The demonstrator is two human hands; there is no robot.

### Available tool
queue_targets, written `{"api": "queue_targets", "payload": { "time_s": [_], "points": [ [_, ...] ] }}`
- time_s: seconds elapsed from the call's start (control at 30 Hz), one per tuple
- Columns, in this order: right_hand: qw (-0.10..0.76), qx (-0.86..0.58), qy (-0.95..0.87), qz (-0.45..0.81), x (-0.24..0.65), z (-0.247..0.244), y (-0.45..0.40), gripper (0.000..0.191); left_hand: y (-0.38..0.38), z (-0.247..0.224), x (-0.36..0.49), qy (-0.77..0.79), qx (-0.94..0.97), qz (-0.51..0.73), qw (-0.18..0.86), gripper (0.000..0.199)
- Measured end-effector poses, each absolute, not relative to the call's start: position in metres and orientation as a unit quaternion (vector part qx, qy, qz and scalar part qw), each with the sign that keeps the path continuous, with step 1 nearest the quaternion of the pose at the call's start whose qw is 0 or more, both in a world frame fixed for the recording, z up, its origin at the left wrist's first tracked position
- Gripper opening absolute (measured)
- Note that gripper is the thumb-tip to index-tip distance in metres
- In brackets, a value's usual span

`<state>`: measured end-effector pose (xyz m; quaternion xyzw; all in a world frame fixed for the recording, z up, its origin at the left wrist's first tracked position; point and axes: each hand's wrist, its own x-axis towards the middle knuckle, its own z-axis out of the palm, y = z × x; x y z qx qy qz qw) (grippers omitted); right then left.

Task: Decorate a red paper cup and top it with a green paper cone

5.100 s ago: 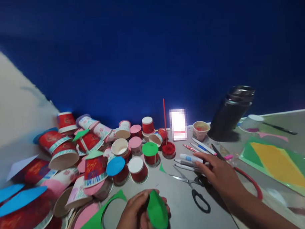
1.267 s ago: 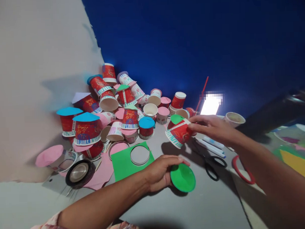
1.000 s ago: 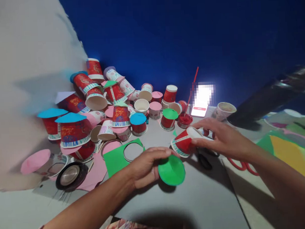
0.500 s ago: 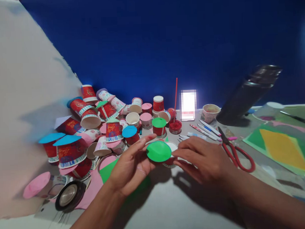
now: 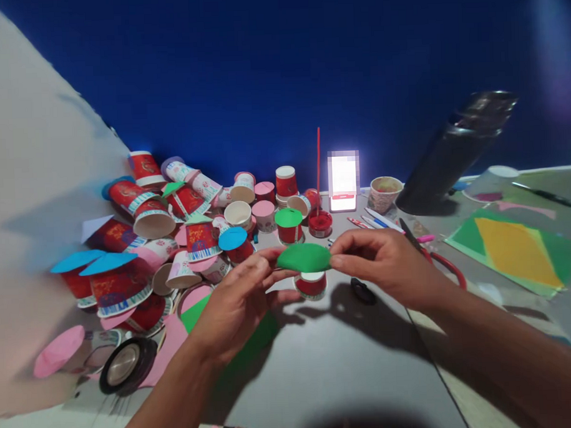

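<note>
A green paper disc (image 5: pixel 304 256) is held level between my two hands, its surface slightly curved. My left hand (image 5: pixel 239 300) grips its left edge between thumb and fingers. With thumb and forefinger, my right hand (image 5: pixel 387 260) pinches the opposite edge. Just beneath the disc, an upside-down red paper cup (image 5: pixel 311 287) stands on the table, its white base partly hidden. Behind it is another red cup (image 5: pixel 288 232) topped with a green disc.
Many paper cups, several with coloured discs, crowd the left. A roll of tape (image 5: pixel 126 364) lies near them. On the right are red-handled scissors (image 5: pixel 444 264), a dark bottle (image 5: pixel 449 152) and coloured paper (image 5: pixel 516 253). A small black object (image 5: pixel 363 291) lies right of centre.
The green disc has tipped from facing me to nearly level, and my right thumb and forefinger have shifted along its right edge. The small black object has come into sight below my right hand.
</note>
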<state>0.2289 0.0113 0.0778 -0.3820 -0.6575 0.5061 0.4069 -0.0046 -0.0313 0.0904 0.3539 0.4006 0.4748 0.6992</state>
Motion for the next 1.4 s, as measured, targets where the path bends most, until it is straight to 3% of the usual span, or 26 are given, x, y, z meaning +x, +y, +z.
{"api": "queue_targets", "payload": {
  "time_s": [0.1, 0.2, 0.47, 0.93, 1.4],
  "points": [
    [0.375, -0.385, -0.509, 0.672, 0.229, 0.066, 0.023, 0.035, -0.022, 0.083, -0.006, 0.409, 0.433, 0.44, 0.672, 0.024],
    [0.344, -0.399, -0.442, 0.726, 0.227, 0.054, 0.031, 0.048, -0.013, 0.075, -0.003, 0.438, 0.471, 0.411, 0.646, 0.026],
    [0.323, -0.427, -0.42, 0.733, 0.224, 0.037, 0.039, 0.052, 0.001, 0.055, 0.005, 0.501, 0.446, 0.405, 0.622, 0.032],
    [0.308, -0.435, -0.402, 0.744, 0.223, 0.022, 0.045, 0.036, 0.008, 0.033, 0.012, 0.512, 0.413, 0.393, 0.642, 0.029],
    [0.301, -0.442, -0.46, 0.709, 0.22, 0.015, 0.046, 0.043, 0.007, 0.032, 0.012, 0.516, 0.415, 0.393, 0.638, 0.034]
  ]
}}
